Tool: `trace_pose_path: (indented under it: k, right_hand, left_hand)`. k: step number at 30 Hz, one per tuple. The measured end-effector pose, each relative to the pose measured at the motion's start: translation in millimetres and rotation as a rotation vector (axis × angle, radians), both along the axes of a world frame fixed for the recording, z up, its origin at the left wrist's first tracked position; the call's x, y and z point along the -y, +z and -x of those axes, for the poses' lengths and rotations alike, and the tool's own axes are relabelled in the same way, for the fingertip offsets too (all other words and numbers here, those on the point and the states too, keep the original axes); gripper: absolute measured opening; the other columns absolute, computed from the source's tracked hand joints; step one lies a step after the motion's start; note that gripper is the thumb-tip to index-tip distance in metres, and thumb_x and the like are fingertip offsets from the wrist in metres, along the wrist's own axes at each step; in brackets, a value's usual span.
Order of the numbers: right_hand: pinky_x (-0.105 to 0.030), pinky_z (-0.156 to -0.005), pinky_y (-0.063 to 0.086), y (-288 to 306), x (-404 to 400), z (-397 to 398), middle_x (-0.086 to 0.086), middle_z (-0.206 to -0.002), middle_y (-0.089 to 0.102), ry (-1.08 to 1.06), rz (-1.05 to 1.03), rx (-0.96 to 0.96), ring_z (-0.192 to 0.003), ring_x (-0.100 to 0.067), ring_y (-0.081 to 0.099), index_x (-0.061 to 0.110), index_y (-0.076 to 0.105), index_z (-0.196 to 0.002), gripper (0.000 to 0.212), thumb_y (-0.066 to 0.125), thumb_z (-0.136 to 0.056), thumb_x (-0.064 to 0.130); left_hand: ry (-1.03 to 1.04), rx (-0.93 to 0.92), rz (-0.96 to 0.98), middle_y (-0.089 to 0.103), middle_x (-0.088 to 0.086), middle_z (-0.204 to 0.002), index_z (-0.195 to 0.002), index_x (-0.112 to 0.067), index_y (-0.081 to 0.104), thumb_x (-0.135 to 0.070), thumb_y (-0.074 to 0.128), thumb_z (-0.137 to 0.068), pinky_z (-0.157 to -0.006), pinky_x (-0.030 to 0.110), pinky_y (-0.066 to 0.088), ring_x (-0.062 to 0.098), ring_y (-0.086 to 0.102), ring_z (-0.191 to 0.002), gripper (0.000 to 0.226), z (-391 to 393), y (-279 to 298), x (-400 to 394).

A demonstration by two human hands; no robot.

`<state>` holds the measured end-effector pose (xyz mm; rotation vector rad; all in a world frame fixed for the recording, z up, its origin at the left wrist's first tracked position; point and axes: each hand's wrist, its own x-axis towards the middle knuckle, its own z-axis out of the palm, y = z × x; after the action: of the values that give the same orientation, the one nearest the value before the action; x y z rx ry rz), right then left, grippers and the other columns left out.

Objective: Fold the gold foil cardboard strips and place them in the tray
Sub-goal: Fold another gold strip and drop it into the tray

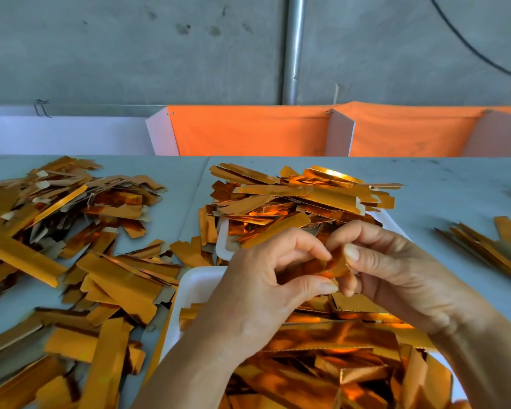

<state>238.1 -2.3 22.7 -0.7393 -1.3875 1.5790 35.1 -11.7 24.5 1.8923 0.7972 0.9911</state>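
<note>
Both hands (334, 267) pinch one strip (335, 265) above the heaped tray (189, 287).

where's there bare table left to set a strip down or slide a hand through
Bare table lies right of the far tray, up to the small bundle by the right edge. A narrow bare lane runs between the left heap and the far tray's pile. Both trays and the whole left side are crowded.
</note>
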Motion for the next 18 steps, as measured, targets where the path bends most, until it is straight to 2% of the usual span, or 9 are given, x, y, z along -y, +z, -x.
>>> trace_pose_path:
  k: [9, 12, 14, 16, 18]
  right_hand:
    - [-0.024, -0.055, 0.053, 0, -1, -1, -0.006, -0.065, 0.062, 0.032, 0.026, -0.007, -0.054, -0.015, 0.059, 0.009, 0.073, -0.086, 0.035, 0.086, -0.065, 0.034]
    - [-0.024, -0.055, 0.053, 0, -2, 0, -0.005, -0.062, 0.06, 0.0, 0.086, -0.019, -0.053, -0.016, 0.061, 0.012, 0.073, -0.091, 0.042, 0.087, -0.063, 0.039]
    - [-0.025, -0.054, 0.053, 1, -2, 1, -0.006, -0.062, 0.059, -0.042, 0.128, -0.016, -0.053, -0.017, 0.061, 0.014, 0.072, -0.093, 0.048, 0.084, -0.063, 0.049]
    - [-0.027, -0.059, 0.055, 1, -2, 2, -0.012, -0.076, 0.066, -0.066, 0.199, 0.023, -0.065, -0.019, 0.066, 0.013, 0.07, -0.099, 0.053, 0.072, -0.072, 0.058]
    - [-0.03, -0.068, 0.058, -1, -2, 4, -0.018, -0.1, 0.069, -0.025, 0.262, 0.086, -0.082, -0.023, 0.069, 0.014, 0.068, -0.11, 0.054, 0.056, -0.083, 0.058]
  left_hand:
    - [0.011, -0.019, 0.004, 0.069, -0.021, -0.1, -0.1, -0.037, 0.059, -0.027, 0.071, -0.081, -0.081, 0.008, 0.046, -0.002, 0.063, -0.098, 0.025, -3, 0, 1]
    - [0.047, -0.033, -0.009, 0.067, -0.025, -0.105, -0.115, -0.044, 0.05, -0.028, 0.072, -0.081, -0.086, 0.007, 0.042, -0.006, 0.058, -0.105, 0.044, -4, 0, 1]
    - [0.112, -0.091, -0.071, 0.062, -0.03, -0.111, -0.123, -0.049, 0.044, -0.032, 0.071, -0.08, -0.09, 0.016, 0.042, -0.008, 0.052, -0.112, 0.054, -6, -2, 2]
    - [0.181, -0.135, -0.164, 0.055, -0.032, -0.115, -0.118, -0.05, 0.048, -0.036, 0.07, -0.08, -0.092, 0.017, 0.039, -0.009, 0.046, -0.116, 0.046, -8, -3, 3]
    - [0.207, -0.152, -0.234, 0.046, -0.032, -0.12, -0.108, -0.048, 0.053, -0.034, 0.071, -0.08, -0.09, 0.004, 0.035, -0.012, 0.038, -0.12, 0.037, -11, -3, 4]
